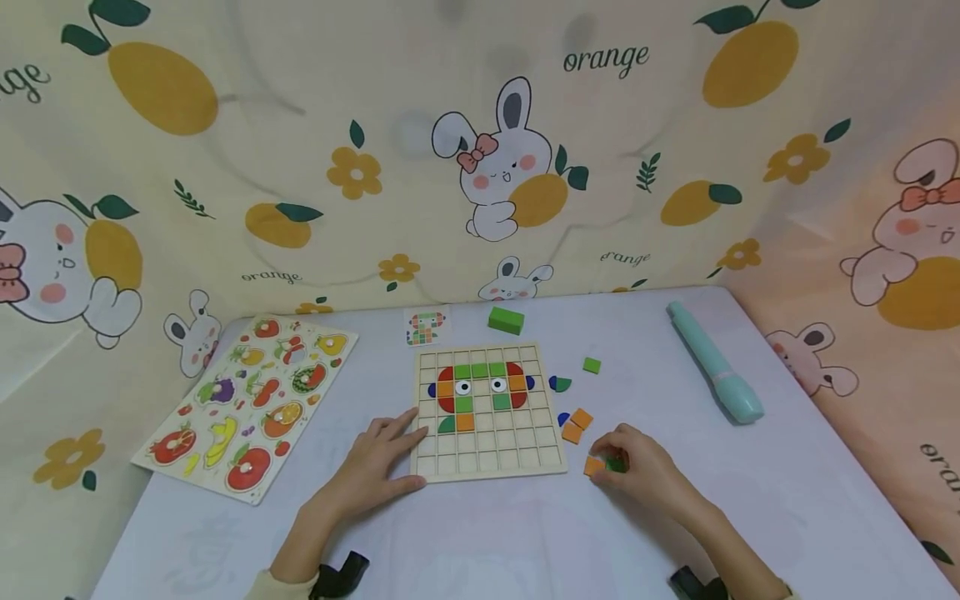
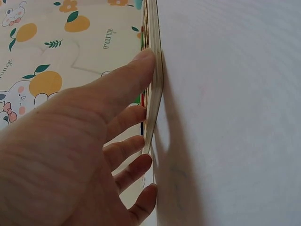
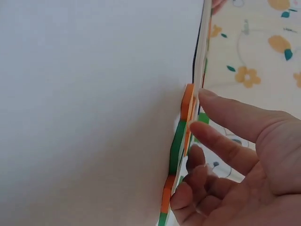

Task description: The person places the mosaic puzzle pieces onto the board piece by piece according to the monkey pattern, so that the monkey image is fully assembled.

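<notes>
A wooden grid board [image 1: 517, 459] lies on the table, with red, orange, green and blue shapes and two eye pieces forming a face in its upper part. Along its left side rests my left hand [image 1: 377, 460], fingers spread and thumb at the lower left corner; the left wrist view shows fingertips against the board's edge [image 2: 156, 87]. Right of the board, my right hand [image 1: 637, 468] bends its fingers over loose pieces. An orange square [image 1: 593, 466] shows at the thumb, and a green piece [image 1: 618, 462] is partly hidden under the fingers. In the right wrist view thumb and forefinger stand apart.
Loose orange squares [image 1: 572, 432], a green quarter piece [image 1: 561, 384] and a green square [image 1: 592, 365] lie right of the board. Behind it are a pattern card [image 1: 443, 333] and a green block [image 1: 506, 320]. A fruit puzzle board [image 1: 197, 413] lies left, a turquoise tube [image 1: 708, 358] right.
</notes>
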### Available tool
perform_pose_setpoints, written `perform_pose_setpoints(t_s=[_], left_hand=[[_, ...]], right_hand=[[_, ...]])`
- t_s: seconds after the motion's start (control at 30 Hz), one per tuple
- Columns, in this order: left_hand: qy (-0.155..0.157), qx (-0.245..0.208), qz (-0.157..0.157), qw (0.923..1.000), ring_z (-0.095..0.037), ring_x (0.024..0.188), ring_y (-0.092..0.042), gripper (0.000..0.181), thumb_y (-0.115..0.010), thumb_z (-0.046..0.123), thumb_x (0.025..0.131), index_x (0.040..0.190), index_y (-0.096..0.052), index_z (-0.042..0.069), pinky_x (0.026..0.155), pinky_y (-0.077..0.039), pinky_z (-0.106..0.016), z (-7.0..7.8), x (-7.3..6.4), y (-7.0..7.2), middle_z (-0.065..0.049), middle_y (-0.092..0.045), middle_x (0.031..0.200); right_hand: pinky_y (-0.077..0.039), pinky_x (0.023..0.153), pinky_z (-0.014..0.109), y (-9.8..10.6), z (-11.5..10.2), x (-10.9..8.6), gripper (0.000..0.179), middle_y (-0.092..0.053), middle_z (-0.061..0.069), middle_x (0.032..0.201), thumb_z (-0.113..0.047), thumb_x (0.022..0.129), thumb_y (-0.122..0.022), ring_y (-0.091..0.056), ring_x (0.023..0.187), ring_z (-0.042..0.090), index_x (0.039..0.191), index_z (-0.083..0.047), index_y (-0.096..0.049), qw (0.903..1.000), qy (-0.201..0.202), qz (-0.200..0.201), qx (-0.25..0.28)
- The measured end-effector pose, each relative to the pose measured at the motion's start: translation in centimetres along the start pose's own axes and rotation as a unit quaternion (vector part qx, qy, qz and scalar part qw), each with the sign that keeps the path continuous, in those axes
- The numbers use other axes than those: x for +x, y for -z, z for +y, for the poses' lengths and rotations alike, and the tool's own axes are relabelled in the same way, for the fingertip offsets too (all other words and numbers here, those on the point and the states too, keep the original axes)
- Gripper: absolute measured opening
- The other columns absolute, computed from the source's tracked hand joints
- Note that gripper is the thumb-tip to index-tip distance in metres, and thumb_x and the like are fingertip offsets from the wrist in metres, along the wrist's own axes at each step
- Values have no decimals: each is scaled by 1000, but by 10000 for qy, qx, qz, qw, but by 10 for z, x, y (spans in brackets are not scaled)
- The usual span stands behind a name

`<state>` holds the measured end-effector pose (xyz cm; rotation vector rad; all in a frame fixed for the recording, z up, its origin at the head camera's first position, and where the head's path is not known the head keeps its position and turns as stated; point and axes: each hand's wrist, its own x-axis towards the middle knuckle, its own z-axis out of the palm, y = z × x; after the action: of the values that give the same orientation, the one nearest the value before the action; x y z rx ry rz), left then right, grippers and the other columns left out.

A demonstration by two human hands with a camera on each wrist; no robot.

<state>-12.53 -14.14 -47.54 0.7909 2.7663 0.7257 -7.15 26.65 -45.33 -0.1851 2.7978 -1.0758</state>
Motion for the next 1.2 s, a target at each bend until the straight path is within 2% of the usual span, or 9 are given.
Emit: perform_pose_setpoints(t_s=[0.27,0.43,0.77,1.07,1.2], left_hand=[[-64,-6,-9,10000,-29,133,-37,70,-77,45,85,144,-55,16,102,-34,-55,0,1,0,-5,-29,162],[-55,-36,-48,10000,-29,133,-36,70,-77,45,85,144,-55,15,101,-34,-56,2,1,0,-5,-30,162],[-82,34,-22,10000,-30,133,-37,70,-77,45,85,144,-56,15,101,-35,-56,1,2,-2,-5,-30,162],[-17,34,-9,10000,-30,132,-37,70,-77,45,84,144,-56,15,101,-35,-55,0,1,-1,-6,-30,162],[-55,25,7,10000,-30,133,-37,70,-77,46,84,144,-56,15,100,-35,-55,-1,0,-1,-6,-30,162]], right_hand=[[-44,69,28,-5,-4,-4,25,-51,-1,85,-10,73,-88,-48,79,16,93,-12,-73,9985,91,287,-449],[-45,71,29,-9,-5,-4,22,-52,-2,86,-8,73,-88,-48,82,16,90,-13,-74,9977,-61,310,-607],[-47,75,32,-10,0,-3,22,-55,-1,89,-8,73,-88,-49,86,18,89,-12,-74,9985,-313,296,-343],[-46,72,28,-10,6,0,21,-55,-2,88,-10,72,-89,-49,84,17,85,-12,-72,9987,-322,359,-159],[-45,72,29,-10,4,1,22,-56,-1,88,-8,72,-89,-49,84,18,83,-12,-70,9982,-447,377,-118]])
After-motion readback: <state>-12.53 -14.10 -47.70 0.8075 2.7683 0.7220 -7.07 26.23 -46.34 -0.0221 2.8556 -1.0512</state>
